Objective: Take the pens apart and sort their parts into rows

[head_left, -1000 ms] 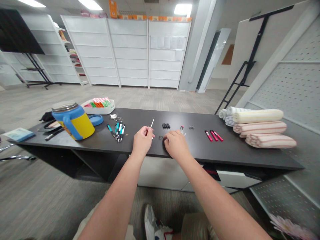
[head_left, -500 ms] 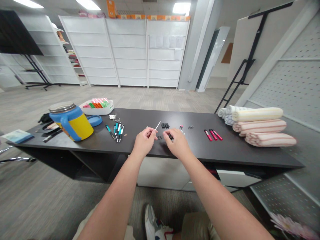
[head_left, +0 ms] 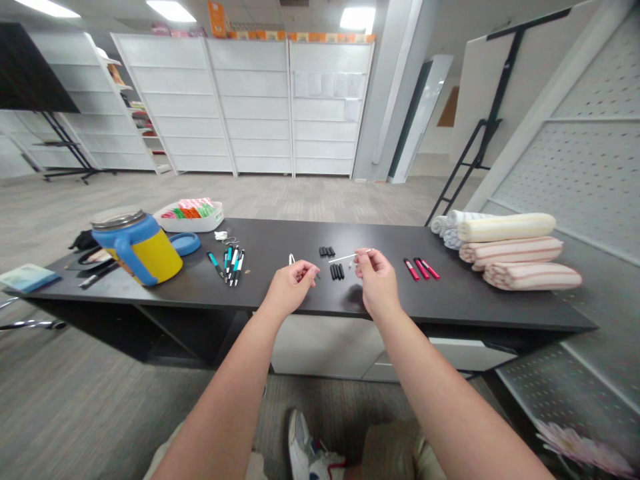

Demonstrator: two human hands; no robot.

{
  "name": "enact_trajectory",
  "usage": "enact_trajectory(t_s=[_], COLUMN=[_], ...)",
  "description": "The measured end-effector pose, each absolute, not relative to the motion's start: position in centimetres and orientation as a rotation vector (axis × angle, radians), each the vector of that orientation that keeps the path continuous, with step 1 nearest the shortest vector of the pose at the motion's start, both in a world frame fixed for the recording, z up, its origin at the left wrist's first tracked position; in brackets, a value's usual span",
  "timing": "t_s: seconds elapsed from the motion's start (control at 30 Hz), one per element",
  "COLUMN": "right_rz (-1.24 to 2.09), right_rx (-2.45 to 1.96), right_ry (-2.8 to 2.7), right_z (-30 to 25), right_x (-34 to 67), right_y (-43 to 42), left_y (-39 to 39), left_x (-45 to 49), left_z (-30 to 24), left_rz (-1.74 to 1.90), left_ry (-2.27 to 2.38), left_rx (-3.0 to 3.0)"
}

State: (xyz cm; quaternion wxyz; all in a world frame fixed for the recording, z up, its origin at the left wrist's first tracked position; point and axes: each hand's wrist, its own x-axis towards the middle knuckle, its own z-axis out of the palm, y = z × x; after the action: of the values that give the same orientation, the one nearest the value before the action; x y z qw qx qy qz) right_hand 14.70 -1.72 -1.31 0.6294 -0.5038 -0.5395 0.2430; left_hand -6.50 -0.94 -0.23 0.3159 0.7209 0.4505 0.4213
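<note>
Between the thumb and fingers of my right hand point(head_left: 377, 277) is a thin white pen refill point(head_left: 343, 258), its tip pointing left above the table. My left hand point(head_left: 291, 285) is closed in a pinch; a small dark bit shows at the fingertips, too small to name. Just behind that hand a silvery pen part point(head_left: 291, 259) sticks out. Short black barrel pieces lie in two groups between the hands, a back row point(head_left: 327, 252) and a front row point(head_left: 337, 271). Small parts by my right fingers are partly hidden.
On the black table point(head_left: 270, 233), several teal, black and white pens point(head_left: 234, 265) lie left, red pens point(head_left: 421, 269) right. Farther left stand a yellow-blue mug point(head_left: 140, 247), a blue lid point(head_left: 185, 243) and a white tray point(head_left: 213, 220). Rolled towels point(head_left: 515, 250) are stacked at the right end.
The refill was at my left hand and is now in my right. My right hand has moved right, off the front row of black pieces, uncovering it.
</note>
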Motion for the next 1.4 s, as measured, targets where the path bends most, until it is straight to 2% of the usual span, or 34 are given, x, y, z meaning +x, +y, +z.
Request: enact_trajectory(t_s=[0.1,0.23,0.37,0.47,0.6,0.87,1.23,1.4], right_rz=[0.558,0.409,0.146,0.112,0.225,0.184,0.225,0.228], right_rx=[-1.12,-1.214,-1.205,-1.297,-1.494,-1.844,-1.697,-1.599], right_ry=[-1.109,-1.47,-1.768,-1.783,-1.879,-2.168,-2.327,-2.242], right_z=[-1.2,-0.6,0.2,1.3,3.1,3.3,2.9,3.1], right_x=[14.7,13.4,11.9,10.8,9.1,5.6,4.5,5.9], right_y=[-2.1,-2.9,-1.9,0.4,4.4,8.7,7.6,6.0], left_y=[-0.2,0.6,0.9,0.9,0.9,0.9,1.1,1.1], left_x=[-7.6,-10.2,-12.3,-12.7,-12.2,-12.2,-12.4,-11.7], left_z=[-0.3,0.0,0.2,0.2,0.5,0.6,0.2,0.3], left_rz=[1.265,1.387,1.288,1.15,1.062,1.052,1.015,1.198], left_ry=[1.258,1.51,1.712,1.782,1.796,1.79,1.785,1.488], left_rx=[1.734,1.601,1.629,1.659,1.692,1.697,1.68,1.332])
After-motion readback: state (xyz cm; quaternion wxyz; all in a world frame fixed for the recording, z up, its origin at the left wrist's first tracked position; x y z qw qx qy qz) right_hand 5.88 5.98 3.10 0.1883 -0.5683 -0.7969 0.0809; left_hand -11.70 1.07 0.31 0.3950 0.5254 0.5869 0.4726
